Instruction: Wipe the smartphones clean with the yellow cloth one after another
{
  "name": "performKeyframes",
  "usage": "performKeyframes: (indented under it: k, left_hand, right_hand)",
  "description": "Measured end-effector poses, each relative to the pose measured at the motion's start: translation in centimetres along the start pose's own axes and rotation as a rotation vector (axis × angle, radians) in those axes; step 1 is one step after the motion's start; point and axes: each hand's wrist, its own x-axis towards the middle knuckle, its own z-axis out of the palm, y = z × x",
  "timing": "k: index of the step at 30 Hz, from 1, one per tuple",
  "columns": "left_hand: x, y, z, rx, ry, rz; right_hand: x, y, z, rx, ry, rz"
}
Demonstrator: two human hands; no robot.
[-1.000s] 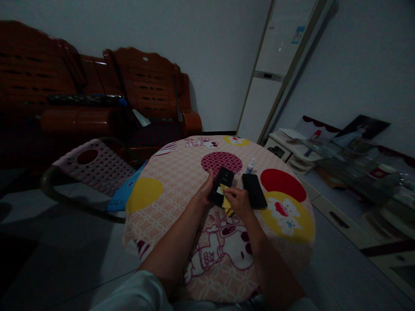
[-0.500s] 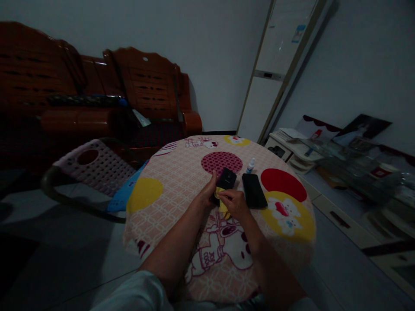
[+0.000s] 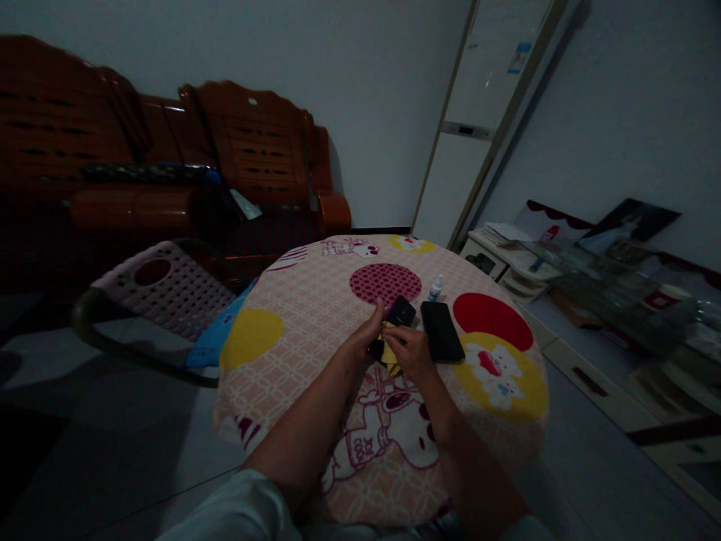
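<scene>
Two phones: left hand (image 3: 365, 338) grips one (image 3: 399, 312), half-hidden; right hand (image 3: 413, 352) pinches cloth (image 3: 388, 353); second phone (image 3: 441, 330) at three o'clock.

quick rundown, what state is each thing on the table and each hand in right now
left hand: gripping the held phone by its left edge
right hand: pressing the yellow cloth on the held phone
held phone: dark, tilted, lifted off the table
yellow cloth: crumpled, pinched under the fingers
second phone: lying flat, screen dark, untouched
small bottle: upright, cap on
tablecloth: spread over the round table
</scene>
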Motion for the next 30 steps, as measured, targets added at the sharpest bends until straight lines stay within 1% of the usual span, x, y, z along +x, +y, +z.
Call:
performKeyframes:
  k: [2, 4, 7, 10, 13, 16, 18, 21, 24, 27, 30]
  left_hand:
    - [-0.1, 0.1, 0.1, -0.015, -0.021, -0.016]
    - [-0.1, 0.3, 0.2, -0.054, -0.039, -0.015]
    - [-0.1, 0.7, 0.1, -0.133, -0.02, 0.076]
    - [-0.4, 1.3, -0.2, -0.181, -0.011, 0.165]
    - [-0.7, 1.7, -0.4, -0.186, 0.013, 0.169]
    - [-0.7, 1.8, -0.5, -0.187, 0.019, 0.174]
    - [-0.7, 1.9, -0.6, -0.194, -0.009, 0.161]
    - [-0.7, 2.0, -0.8, -0.201, -0.008, 0.173]
    - [-0.7, 2.1, -0.7, -0.224, 0.026, 0.218]
    - [-0.6, 1.9, -0.2, -0.264, 0.078, 0.252]
    - [-0.2, 1.5, 0.6, -0.267, 0.132, 0.252]
  right_hand:
    - [0.0, 0.1, 0.0, 0.007, 0.028, 0.012]
    - [0.0, 0.1, 0.0, 0.012, 0.022, 0.016]
    - [0.0, 0.2, -0.1, 0.012, -0.006, 0.024]
    - [0.0, 0.4, -0.2, -0.002, 0.027, 0.061]
    - [0.0, 0.7, -0.4, -0.01, 0.084, 0.102]
    - [0.0, 0.8, -0.4, 0.011, 0.1, 0.12]
    - [0.0, 0.7, -0.3, 0.032, 0.076, 0.128]
    - [-0.1, 0.4, -0.1, 0.061, 0.003, 0.127]
    - [-0.2, -0.2, 0.1, 0.064, -0.053, 0.112]
    - [-0.2, -1.0, 0.4, 0.045, -0.094, 0.083]
    - [-0.2, -1.6, 1.0, 0.03, -0.09, 0.05]
